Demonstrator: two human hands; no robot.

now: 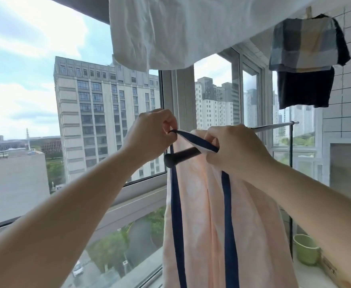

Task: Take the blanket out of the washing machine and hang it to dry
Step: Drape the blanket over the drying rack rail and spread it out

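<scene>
A pale pink blanket with dark blue edging hangs down over a horizontal drying rod that has a black end cap. My left hand pinches the blue edge strip at the rod's left end. My right hand grips the same edge and bunched pink cloth on top of the rod. The strip runs taut between both hands. Beyond my right hand the bare metal rod continues to the right. The washing machine is out of view.
A white sheet hangs overhead. Checked and dark clothes hang pegged at upper right beside a tiled wall. Large windows stand right behind the rod. A green cup sits on the sill at lower right.
</scene>
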